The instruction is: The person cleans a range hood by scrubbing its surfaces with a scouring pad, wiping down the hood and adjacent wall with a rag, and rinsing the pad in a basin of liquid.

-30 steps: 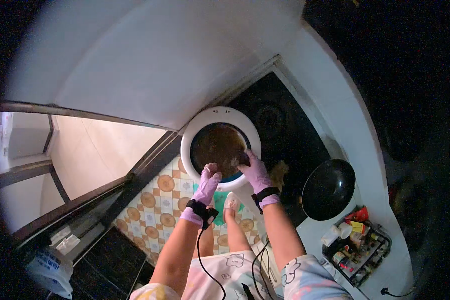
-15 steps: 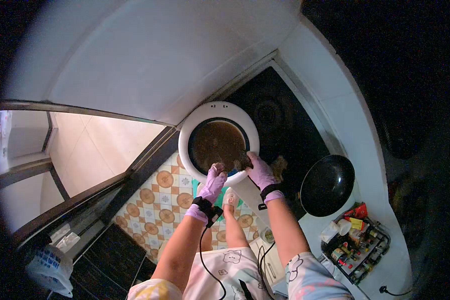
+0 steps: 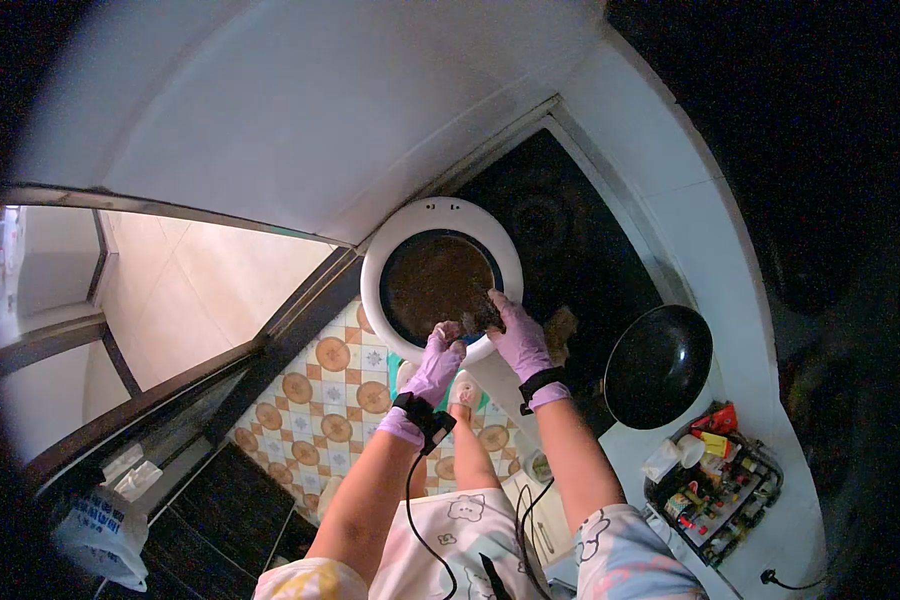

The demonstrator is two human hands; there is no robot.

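Observation:
A round basin (image 3: pixel 374 275) with a wide white rim holds dark brown water or wet matter. Both my hands wear pinkish-purple gloves and black wrist straps, and both are over its near edge. My right hand (image 3: pixel 515 335) grips a dark, shaggy clump (image 3: pixel 478 318), its kind too blurred to name. Against the clump's left side is my left hand (image 3: pixel 438 362), fingers curled in and dirty at the tips. Whether the left fingers also hold part of the clump is hard to make out. A bit of blue shows beneath the hands at the near inner rim.
Right of the basin is a dark hob (image 3: pixel 560 225) with a brownish crumpled thing (image 3: pixel 562 335) on it. A black wok (image 3: pixel 660 367) and a rack of bottles and packets (image 3: pixel 715 490) stand further right. A plastic bag (image 3: pixel 100 540) hangs at lower left, above patterned floor tiles (image 3: pixel 335 395).
Both hands have come slightly closer together round the dark clump, which now sits more clearly between them. The right fingers have risen a little over the rim. The camera view has shifted slightly.

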